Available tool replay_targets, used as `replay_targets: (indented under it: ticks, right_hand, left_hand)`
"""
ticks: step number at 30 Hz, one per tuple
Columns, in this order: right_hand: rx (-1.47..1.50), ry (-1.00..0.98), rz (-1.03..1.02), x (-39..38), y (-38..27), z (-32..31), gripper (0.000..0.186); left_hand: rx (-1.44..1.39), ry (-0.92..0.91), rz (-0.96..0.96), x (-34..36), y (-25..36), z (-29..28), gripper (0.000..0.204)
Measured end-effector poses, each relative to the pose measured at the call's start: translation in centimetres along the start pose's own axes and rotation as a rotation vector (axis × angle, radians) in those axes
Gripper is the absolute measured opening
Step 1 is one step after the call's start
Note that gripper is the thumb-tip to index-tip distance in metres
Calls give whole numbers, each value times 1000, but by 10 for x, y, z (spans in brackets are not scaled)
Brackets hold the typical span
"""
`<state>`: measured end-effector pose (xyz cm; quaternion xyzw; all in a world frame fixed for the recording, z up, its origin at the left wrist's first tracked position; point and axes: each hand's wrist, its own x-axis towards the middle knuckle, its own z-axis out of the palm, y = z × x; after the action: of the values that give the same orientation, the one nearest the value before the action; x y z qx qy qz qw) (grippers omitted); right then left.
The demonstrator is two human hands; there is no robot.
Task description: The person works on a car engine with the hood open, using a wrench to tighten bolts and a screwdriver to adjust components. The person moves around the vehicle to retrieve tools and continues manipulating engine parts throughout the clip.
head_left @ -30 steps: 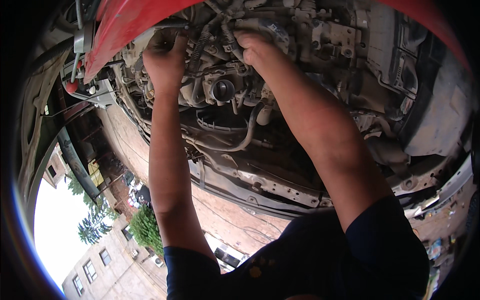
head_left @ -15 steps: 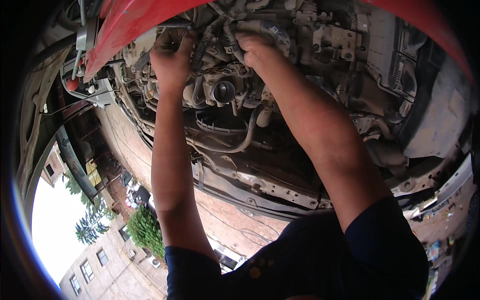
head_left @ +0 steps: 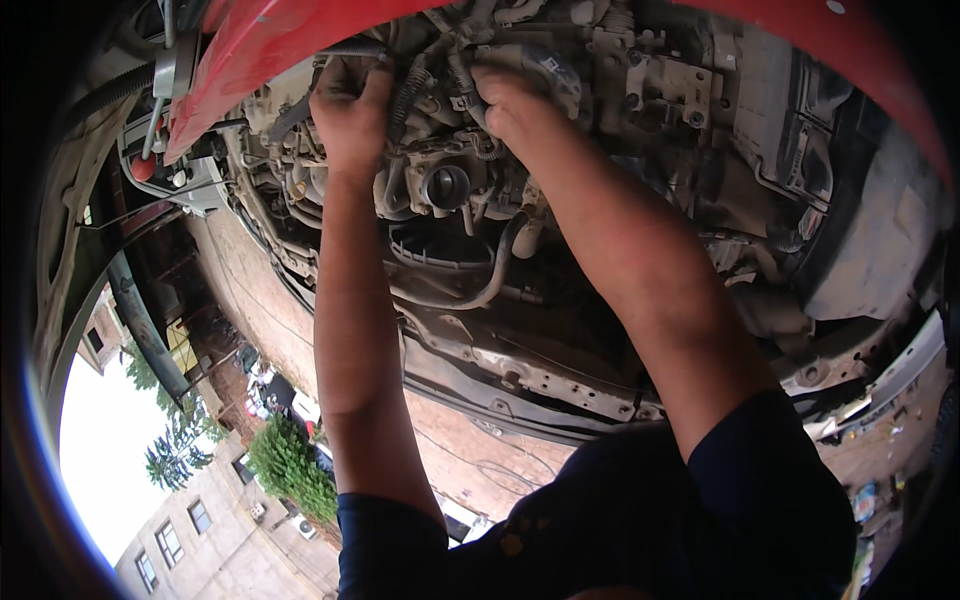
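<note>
Reaching into the engine (head_left: pixel 418 185), left hand (head_left: pixel 350 110) and right hand (head_left: pixel 506 100) are apart; what they clamp, I cannot tell. One cover (head_left: pixel 528 58) has a mark (head_left: pixel 554 67) too blurred to read.

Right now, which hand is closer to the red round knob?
Left. The left hand is right of the red round knob; the right hand is farther right, beyond a ribbed hose.

Far off on the left, a green bush (head_left: pixel 292 466) grows beside a pale building (head_left: pixel 222 530) with windows. Litter (head_left: pixel 867 497) lies on the right.
</note>
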<state>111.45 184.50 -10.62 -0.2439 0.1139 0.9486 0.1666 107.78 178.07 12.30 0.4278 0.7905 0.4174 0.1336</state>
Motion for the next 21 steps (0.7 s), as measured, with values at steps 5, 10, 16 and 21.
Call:
replay_targets:
  ticks: [5, 10, 16, 21]
  right_hand:
    - [-98, 9, -22, -10, -34, 14, 14]
    - [-179, 113, -7, -53, -30, 44, 16]
    - [-216, 116, 22, -54, -37, 48, 17]
    - [-217, 88, 5, -56, -34, 48, 18]
  left_hand:
    - [-202, -15, 34, 14, 7, 24, 11]
    - [-253, 42, 48, 4, -1, 18, 11]
    - [-290, 60, 55, 7, 1, 21, 9]
    - [-349, 94, -14, 3, -4, 18, 10]
